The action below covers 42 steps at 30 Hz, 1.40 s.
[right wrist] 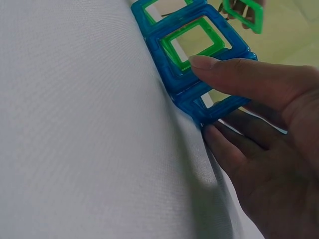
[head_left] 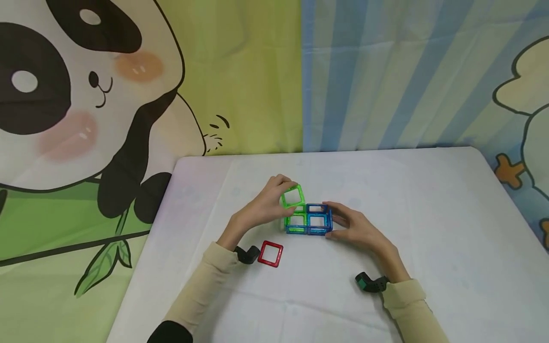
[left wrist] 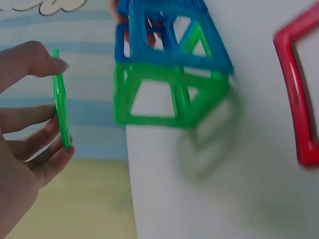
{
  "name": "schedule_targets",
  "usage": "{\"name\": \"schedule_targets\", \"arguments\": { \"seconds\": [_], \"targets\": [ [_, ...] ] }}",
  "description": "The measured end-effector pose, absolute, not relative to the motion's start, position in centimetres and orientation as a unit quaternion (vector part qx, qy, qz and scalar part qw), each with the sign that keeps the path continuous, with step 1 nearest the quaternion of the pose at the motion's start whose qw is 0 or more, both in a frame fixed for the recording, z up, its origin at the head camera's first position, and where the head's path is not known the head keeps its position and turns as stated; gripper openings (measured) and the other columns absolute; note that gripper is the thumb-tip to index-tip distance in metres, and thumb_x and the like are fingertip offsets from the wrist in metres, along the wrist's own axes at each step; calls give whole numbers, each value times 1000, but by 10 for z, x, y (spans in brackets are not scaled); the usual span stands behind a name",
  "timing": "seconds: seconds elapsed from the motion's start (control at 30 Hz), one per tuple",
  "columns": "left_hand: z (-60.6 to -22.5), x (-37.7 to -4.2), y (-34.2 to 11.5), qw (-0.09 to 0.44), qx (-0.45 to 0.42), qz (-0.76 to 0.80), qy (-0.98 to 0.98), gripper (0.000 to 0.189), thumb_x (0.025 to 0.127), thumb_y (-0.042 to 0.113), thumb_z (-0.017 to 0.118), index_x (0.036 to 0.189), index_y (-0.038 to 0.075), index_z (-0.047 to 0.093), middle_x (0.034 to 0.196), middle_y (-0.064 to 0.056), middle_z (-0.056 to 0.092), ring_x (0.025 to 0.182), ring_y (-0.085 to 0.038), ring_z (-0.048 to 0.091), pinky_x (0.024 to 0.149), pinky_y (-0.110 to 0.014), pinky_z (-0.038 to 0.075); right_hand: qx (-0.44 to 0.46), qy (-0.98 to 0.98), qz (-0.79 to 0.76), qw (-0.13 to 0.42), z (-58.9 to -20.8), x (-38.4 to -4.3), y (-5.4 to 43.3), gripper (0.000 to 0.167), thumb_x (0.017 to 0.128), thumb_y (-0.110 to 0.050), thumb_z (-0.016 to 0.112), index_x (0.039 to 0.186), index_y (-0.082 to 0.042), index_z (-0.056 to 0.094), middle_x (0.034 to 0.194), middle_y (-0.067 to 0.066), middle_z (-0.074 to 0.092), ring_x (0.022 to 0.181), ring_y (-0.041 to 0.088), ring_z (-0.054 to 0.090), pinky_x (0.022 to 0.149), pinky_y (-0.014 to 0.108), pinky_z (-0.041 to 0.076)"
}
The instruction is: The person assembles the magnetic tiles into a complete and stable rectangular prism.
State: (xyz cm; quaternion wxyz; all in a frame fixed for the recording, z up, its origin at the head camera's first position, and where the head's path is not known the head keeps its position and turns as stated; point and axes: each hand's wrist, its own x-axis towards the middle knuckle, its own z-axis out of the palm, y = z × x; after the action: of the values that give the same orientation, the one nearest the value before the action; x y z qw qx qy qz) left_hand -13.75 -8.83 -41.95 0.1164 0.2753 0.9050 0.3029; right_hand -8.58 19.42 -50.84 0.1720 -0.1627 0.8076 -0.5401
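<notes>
My left hand (head_left: 269, 201) pinches a green square magnetic tile (left wrist: 61, 102) between thumb and fingertips, holding it up above the green end of a box-like structure of magnetic tiles (head_left: 307, 225). That structure stands on the table, green frames on its left half and blue ones on its right. In the left wrist view a gap shows between the held tile and the structure. My right hand (head_left: 359, 229) holds the blue end, with the thumb on a blue tile (right wrist: 167, 82) and the other fingers around the end, partly hidden.
A red square magnetic tile (head_left: 268, 263) lies flat on the white-covered table (head_left: 429, 200), near my left wrist. Dark wrist devices (head_left: 371, 283) sit on both wrists. Behind the table hangs a printed cloth backdrop (head_left: 253, 71) with a panda.
</notes>
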Motion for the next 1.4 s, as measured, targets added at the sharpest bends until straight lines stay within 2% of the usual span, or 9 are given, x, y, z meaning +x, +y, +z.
{"name": "schedule_targets", "arguments": {
  "seconds": [0.27, 0.5, 0.8, 1.4],
  "targets": [
    [-422, -123, -65, 141, 335, 308, 879, 59, 88, 15, 80, 142, 4, 58, 138, -12, 50, 131, -28, 43, 108, -43, 47, -169, 797, -557, 165, -511, -83, 194, 81, 87, -12, 83, 156, -11, 41, 160, 22, 41, 141, 46, 48, 108, 51, 47],
    [-426, -122, -49, 156, 361, 297, 870, 58, 89, 17, 78, 142, 4, 58, 137, -12, 49, 126, -26, 44, 101, -37, 49, -161, 803, -550, 162, -510, -83, 197, 80, 87, -15, 83, 156, -12, 42, 161, 19, 41, 142, 43, 48, 110, 48, 46],
    [-430, -124, -35, 162, 401, 253, 865, 55, 93, 20, 75, 144, 11, 58, 136, -7, 50, 122, -21, 42, 97, -29, 45, -162, 805, -550, 153, -509, -83, 199, 81, 86, -13, 84, 155, -11, 42, 161, 17, 41, 142, 40, 49, 110, 46, 46],
    [-437, -123, -33, 168, 395, 225, 875, 56, 95, 20, 75, 147, 10, 57, 137, -7, 52, 124, -22, 41, 98, -31, 47, -176, 791, -563, 166, -507, -84, 196, 80, 87, -8, 81, 156, -7, 40, 162, 20, 38, 143, 43, 46, 109, 46, 46]
  ]
}}
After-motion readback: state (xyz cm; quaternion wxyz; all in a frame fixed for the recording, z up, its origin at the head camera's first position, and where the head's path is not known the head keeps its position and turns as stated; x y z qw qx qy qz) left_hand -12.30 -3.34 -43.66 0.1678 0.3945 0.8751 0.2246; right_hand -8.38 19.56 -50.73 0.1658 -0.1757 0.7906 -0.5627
